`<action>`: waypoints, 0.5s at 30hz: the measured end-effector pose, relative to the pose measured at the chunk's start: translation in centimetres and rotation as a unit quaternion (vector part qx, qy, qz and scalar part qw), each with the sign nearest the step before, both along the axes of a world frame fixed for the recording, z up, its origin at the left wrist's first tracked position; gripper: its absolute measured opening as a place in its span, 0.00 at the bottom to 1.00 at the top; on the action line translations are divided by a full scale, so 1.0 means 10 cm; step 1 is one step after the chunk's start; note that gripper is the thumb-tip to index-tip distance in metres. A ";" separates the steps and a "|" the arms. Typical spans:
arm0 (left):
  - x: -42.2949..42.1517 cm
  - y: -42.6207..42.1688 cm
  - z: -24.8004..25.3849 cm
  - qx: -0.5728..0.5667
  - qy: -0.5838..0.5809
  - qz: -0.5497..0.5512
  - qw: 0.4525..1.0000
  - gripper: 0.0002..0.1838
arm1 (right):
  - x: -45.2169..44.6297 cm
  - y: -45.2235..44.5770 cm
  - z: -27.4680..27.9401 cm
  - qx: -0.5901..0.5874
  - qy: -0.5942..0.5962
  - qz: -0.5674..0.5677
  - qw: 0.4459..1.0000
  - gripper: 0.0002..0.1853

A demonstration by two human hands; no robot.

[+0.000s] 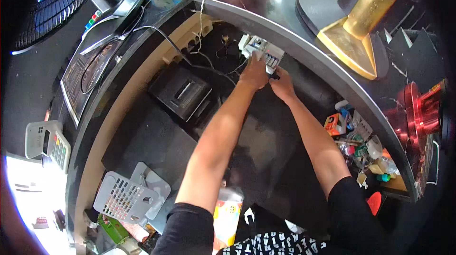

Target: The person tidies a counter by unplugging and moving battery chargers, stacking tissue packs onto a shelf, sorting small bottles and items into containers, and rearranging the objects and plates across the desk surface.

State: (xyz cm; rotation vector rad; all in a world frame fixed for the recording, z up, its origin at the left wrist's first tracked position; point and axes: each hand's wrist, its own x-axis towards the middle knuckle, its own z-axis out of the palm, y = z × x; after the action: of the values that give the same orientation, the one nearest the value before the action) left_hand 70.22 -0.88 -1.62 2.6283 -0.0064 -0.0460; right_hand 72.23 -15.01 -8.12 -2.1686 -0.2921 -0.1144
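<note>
At the far side of the dark desk sits a small white holder [272, 51] with divided sections and several small light and dark pieces in it; their kind is too small to tell. My left hand [255, 73] is at its near side, fingers closed on its edge and over part of its front. My right hand [283, 85] is at the holder's lower right corner, with fingers curled in; a small dark bit shows by the fingertips, and what they pinch is not clear. A black boxy device [180, 89] with a slot on top stands left of my hands.
A cable [167, 36] runs from the left ledge toward the holder. A raised curved counter [332, 60] bounds the far and right sides. Mixed small items [361, 146] lie at right. A grey perforated stand [124, 198] is at lower left, a card terminal [50, 146] on the left ledge.
</note>
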 end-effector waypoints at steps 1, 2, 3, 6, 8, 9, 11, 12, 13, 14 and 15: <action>-0.19 -0.01 0.28 -0.016 0.024 -0.012 0.999 0.36 | -0.11 -0.03 -0.07 -0.024 0.006 -0.024 0.999 0.29; -0.28 0.03 0.33 -0.045 -0.042 -0.036 0.997 0.27 | -0.26 -0.08 0.10 0.014 0.066 -0.002 0.998 0.33; -0.42 0.05 0.52 -0.048 -0.071 -0.047 0.995 0.24 | -0.39 -0.14 0.03 0.048 0.055 -0.015 0.997 0.32; -0.83 0.10 0.89 -0.147 -0.166 -0.102 0.970 0.22 | -1.03 -0.29 0.10 0.057 0.132 -0.037 0.989 0.26; -1.27 0.07 1.18 -0.175 -0.195 -0.112 0.959 0.23 | -1.72 -0.35 0.21 0.129 0.241 -0.001 0.962 0.25; -1.50 0.05 1.28 -0.193 -0.179 -0.101 0.959 0.23 | -2.09 -0.39 0.32 0.161 0.308 0.039 0.937 0.26; -1.97 0.02 1.48 -0.224 -0.151 -0.085 0.959 0.24 | -2.78 -0.43 0.49 0.130 0.422 0.095 0.892 0.32; -2.21 0.01 1.59 -0.249 -0.113 -0.082 0.958 0.25 | -3.08 -0.42 0.52 0.114 0.450 0.105 0.880 0.37; -2.45 0.01 1.67 -0.274 -0.077 -0.078 0.955 0.25 | -3.32 -0.42 0.54 0.095 0.476 0.116 0.867 0.41; -2.68 0.03 1.69 -0.247 -0.087 -0.079 0.962 0.25 | -3.55 -0.43 0.53 0.089 0.449 0.142 0.878 0.44; -2.92 0.05 1.69 -0.234 -0.092 -0.061 0.966 0.25 | -3.70 -0.44 0.53 0.082 0.419 0.169 0.888 0.47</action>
State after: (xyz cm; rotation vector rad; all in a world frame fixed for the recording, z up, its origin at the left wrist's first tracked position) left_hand 41.00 -0.38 15.28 2.1482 -0.2177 0.1400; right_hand 35.21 -19.41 -2.83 -1.7714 -0.1382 0.9410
